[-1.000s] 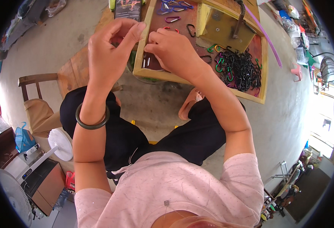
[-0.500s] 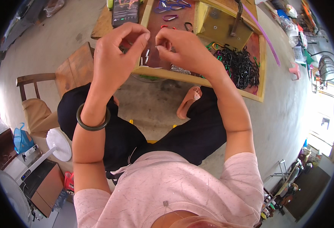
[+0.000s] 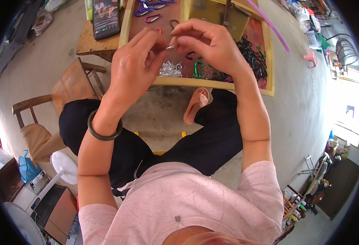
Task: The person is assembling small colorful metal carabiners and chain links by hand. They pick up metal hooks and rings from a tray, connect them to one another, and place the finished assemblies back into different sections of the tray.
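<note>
Both my hands are raised over a wood-framed tray (image 3: 196, 83). A small silver metal piece (image 3: 170, 47) shows between their fingertips. My left hand (image 3: 140, 61), with a dark bangle (image 3: 106, 136) on its forearm, pinches this piece. My right hand (image 3: 212, 45) has its thumb and forefinger curled together at the other end; whatever they hold is hidden. Below lie a heap of small silver pieces (image 3: 170, 69) and a green carabiner (image 3: 198, 70). Black hooks (image 3: 251, 57) are piled to the right. Blue carabiners (image 3: 151, 6) and a purple one (image 3: 153, 18) lie at the far left.
A metal plate with a lever (image 3: 227, 16) stands over the tray's far part. A purple coiled tube (image 3: 275, 30) crosses its right side. Left of the tray, a phone (image 3: 106, 20) rests on wood. A wooden chair (image 3: 65, 87) and a white fan (image 3: 63, 167) stand further left.
My hands have come closer together, and the silver piece now shows between them. The view has shifted, revealing the silver heap and the green carabiner.
</note>
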`<state>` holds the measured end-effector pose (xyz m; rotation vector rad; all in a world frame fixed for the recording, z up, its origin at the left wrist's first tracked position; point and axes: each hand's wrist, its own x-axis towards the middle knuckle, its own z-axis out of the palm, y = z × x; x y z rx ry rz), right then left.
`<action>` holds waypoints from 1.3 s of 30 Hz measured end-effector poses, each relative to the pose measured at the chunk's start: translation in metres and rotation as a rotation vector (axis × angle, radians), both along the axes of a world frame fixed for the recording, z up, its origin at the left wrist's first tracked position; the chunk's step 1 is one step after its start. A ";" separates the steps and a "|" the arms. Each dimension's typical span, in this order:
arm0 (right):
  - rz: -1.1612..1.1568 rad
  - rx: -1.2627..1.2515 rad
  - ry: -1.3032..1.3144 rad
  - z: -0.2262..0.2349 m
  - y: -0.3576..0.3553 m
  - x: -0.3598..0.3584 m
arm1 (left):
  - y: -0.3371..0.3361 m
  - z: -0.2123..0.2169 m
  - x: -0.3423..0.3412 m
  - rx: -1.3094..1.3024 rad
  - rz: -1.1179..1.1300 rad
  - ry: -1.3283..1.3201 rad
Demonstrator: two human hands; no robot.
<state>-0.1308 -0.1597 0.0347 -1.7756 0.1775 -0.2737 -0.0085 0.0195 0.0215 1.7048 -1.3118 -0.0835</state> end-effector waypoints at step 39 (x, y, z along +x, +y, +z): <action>-0.177 -1.186 0.189 -0.017 -0.034 -0.029 | -0.005 -0.018 -0.005 0.079 -0.056 0.653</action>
